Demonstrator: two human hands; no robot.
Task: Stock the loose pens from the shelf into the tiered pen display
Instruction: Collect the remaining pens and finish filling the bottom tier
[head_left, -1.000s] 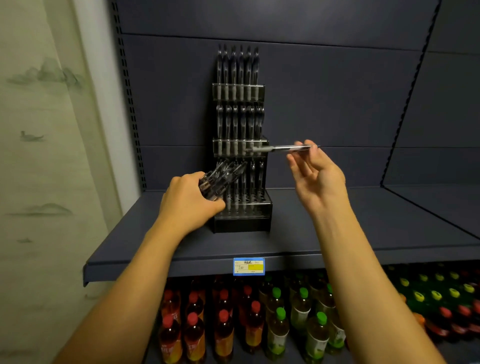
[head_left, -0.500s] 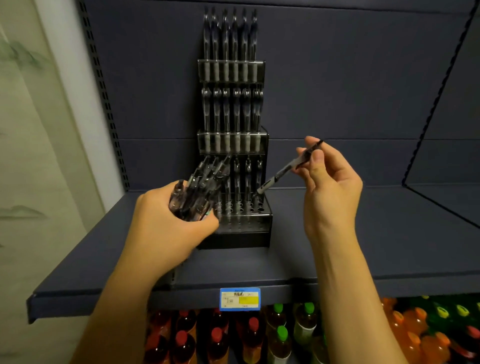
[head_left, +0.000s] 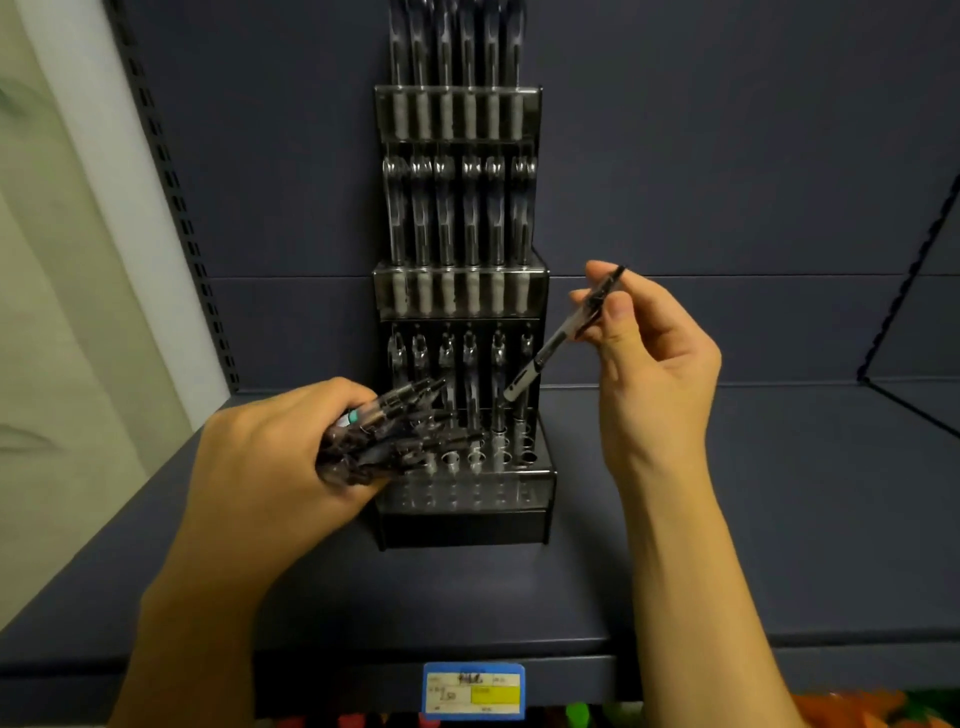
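Pens are mid-stocking: we find the right hand (head_left: 652, 358) pinching one clear black-tipped pen (head_left: 558, 338) tilted over the lowest tier of the dark three-tiered plastic display (head_left: 462, 499), the left hand (head_left: 270, 462) gripping the spare bundle (head_left: 384, 436); next, we judge, comes aligning its tip with a free hole.

The display (head_left: 460, 512) is smoky black; its pens (head_left: 470, 218) are clear with dark insides. The shelf (head_left: 753, 519) is slate blue. The price tag (head_left: 472, 691) is blue, white and yellow.

Shop, gondola shelf (head_left: 779, 519), price tag (head_left: 472, 690), pen display (head_left: 462, 291)
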